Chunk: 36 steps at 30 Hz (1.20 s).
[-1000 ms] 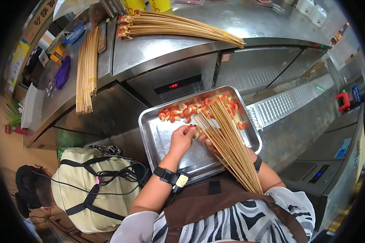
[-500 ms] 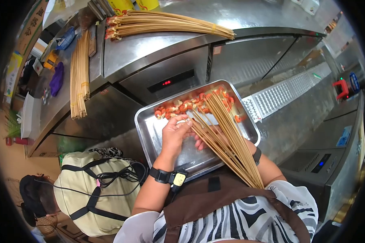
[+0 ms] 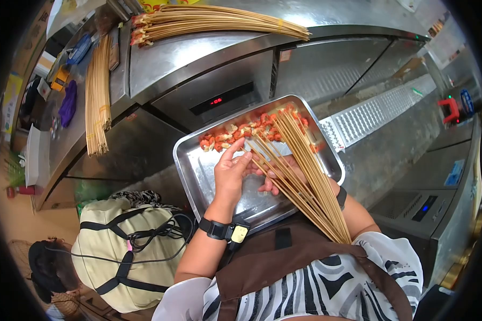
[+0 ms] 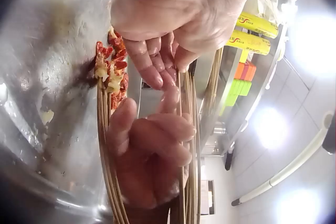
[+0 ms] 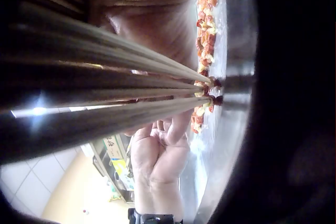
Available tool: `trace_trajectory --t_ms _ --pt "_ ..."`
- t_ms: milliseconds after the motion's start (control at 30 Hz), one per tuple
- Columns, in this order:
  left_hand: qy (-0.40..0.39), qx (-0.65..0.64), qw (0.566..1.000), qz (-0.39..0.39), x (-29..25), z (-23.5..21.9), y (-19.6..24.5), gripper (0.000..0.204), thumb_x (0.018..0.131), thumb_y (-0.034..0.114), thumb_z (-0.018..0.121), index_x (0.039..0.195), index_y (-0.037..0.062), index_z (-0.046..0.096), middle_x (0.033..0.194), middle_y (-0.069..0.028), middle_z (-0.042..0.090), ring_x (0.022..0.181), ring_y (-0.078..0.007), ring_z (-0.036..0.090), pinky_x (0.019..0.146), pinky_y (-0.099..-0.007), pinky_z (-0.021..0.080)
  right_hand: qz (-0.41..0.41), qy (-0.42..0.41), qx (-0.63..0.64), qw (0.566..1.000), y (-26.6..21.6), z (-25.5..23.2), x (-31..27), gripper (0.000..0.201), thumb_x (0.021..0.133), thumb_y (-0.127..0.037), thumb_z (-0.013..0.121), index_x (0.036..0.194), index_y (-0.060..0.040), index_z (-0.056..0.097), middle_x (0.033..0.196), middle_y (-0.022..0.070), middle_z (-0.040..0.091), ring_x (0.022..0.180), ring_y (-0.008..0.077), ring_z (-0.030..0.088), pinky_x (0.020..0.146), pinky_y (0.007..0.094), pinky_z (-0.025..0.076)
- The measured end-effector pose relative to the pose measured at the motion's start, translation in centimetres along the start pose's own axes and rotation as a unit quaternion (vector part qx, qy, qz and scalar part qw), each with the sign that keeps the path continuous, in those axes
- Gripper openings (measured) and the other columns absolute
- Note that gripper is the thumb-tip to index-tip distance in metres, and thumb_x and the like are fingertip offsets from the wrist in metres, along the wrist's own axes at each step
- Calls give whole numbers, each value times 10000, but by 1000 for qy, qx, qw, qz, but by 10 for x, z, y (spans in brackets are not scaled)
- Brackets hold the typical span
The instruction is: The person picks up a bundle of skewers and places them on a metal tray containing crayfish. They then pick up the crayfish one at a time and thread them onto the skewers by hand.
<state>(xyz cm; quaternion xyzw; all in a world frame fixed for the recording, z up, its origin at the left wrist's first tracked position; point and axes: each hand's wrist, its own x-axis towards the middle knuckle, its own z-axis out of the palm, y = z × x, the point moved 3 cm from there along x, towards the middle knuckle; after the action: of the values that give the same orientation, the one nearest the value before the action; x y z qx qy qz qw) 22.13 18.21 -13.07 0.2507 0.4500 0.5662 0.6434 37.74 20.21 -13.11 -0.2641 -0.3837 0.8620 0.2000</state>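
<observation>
My left hand [image 3: 229, 174] is raised over the tray's middle, thumb and forefinger pinching the tip of a bamboo skewer [image 4: 179, 90]. My right hand [image 4: 149, 150] holds a bundle of long bamboo skewers [image 3: 313, 187] that fans out across its palm, the blunt ends toward the apron. Some skewers carry red-and-cream crayfish tails [image 4: 107, 66] on their tips; the one pinched shows a bare shaft. Beneath both hands is a steel tray [image 3: 190, 184], with a row of loose crayfish tails [image 3: 235, 134] along its far side. The skewers partly hide the right hand in the head view.
On the steel counter [image 3: 166, 64] lie a bundle of loaded skewers [image 3: 214, 22] and a bundle of plain skewers [image 3: 97, 96], beside a purple cloth [image 3: 68, 104]. Another person [image 3: 126, 251] sits close on the left. A perforated metal strip [image 3: 380, 117] runs along the floor at right.
The left hand has moved up and away from the right hand's fingers to a skewer tip. The right hand keeps hold of the bundle. The whole head view has shifted slightly.
</observation>
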Motion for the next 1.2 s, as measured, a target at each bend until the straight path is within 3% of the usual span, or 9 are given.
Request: trace_trajectory --t_ms 333,433,500,533,600,633,700,967,1200 --pt "17 -3 1000 -4 4 -4 -6 363 882 109 523 1208 -41 466 933 -114 627 789 -162 601 689 -277 488 9 -16 11 1000 -1 1 2 394 911 -232 481 1177 58 461 732 60 572 604 107 567 823 345 501" --pt "59 101 993 1 11 -20 5 288 886 109 515 1141 -23 530 962 -92 624 778 -138 592 677 -261 475 -8 -22 9 1000 -3 3 2 423 906 -227 487 1221 47 416 703 32 544 592 95 558 830 338 498" --pt "196 288 929 127 15 -43 17 225 846 99 558 1055 18 583 941 -66 622 752 -150 593 663 -257 464 -13 -21 9 1000 -2 3 2 442 899 -226 502 1244 30 396 705 21 541 590 87 555 838 343 493" --pt "197 288 929 127 15 -49 16 225 846 99 558 1055 18 583 941 -66 622 752 -150 593 663 -257 464 -18 -32 21 999 -4 4 2 429 898 -214 505 1246 14 402 709 17 543 590 85 553 851 349 485" --pt "191 557 794 148 13 -49 21 245 781 58 592 1025 54 582 951 -79 589 802 -218 587 711 -300 466 -17 -34 31 999 -3 4 2 425 899 -209 505 1248 9 402 710 16 544 589 85 553 854 350 482" --pt "193 558 793 148 13 -50 20 245 781 58 592 1025 54 582 951 -79 589 802 -218 587 711 -300 466 -17 -34 42 998 -2 4 3 421 899 -205 505 1250 4 402 711 15 544 589 85 552 856 352 479" --pt "188 665 692 206 14 -39 19 315 724 25 607 1035 66 573 1019 -110 538 910 -287 546 794 -343 450 -18 -38 44 998 -1 3 3 418 900 -205 506 1249 0 404 709 12 545 588 85 552 856 353 478" --pt "146 716 630 263 30 -42 15 254 723 -2 580 974 39 593 1081 -131 491 1013 -312 478 853 -378 414 -1 -76 22 997 9 -2 11 409 899 -223 518 1253 -41 425 703 -2 554 589 86 559 857 348 474" --pt "172 682 680 209 23 -45 15 180 766 53 563 940 43 607 1015 -133 522 963 -315 507 820 -392 428 -14 -58 39 997 3 4 7 455 907 -159 486 1314 -4 352 675 -6 517 599 75 536 849 347 474"
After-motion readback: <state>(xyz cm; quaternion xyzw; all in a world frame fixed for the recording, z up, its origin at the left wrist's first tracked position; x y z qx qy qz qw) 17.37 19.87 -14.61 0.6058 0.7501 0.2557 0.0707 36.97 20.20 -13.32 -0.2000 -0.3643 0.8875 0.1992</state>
